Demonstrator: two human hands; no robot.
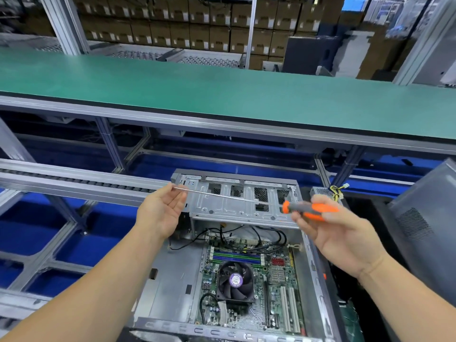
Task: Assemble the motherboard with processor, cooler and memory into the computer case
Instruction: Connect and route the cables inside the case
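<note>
The motherboard (249, 285) already lies flat inside the open computer case (170, 287), with the cooler fan (235, 282) sitting near its middle and the memory slots (237, 256) just beyond it, toward the drive cage (237, 201) at the case's far end. Both hands hover above that cage, holding a long screwdriver (306, 210) level across it. The right hand (338, 233) grips the orange handle; the left hand (161, 209) is relaxed and palm-up, its fingertips steadying the tip of the bare shaft.

The worry, to my eye, is that long steel blade. If it dips or slips on the way down, it could scrape the board or snag the loose black cables (259, 239) draped over the board's far edge. A screw riding the tip could drop among the components, where it would be hard to find. Whether there is a screw on the tip, I cannot tell.
</note>
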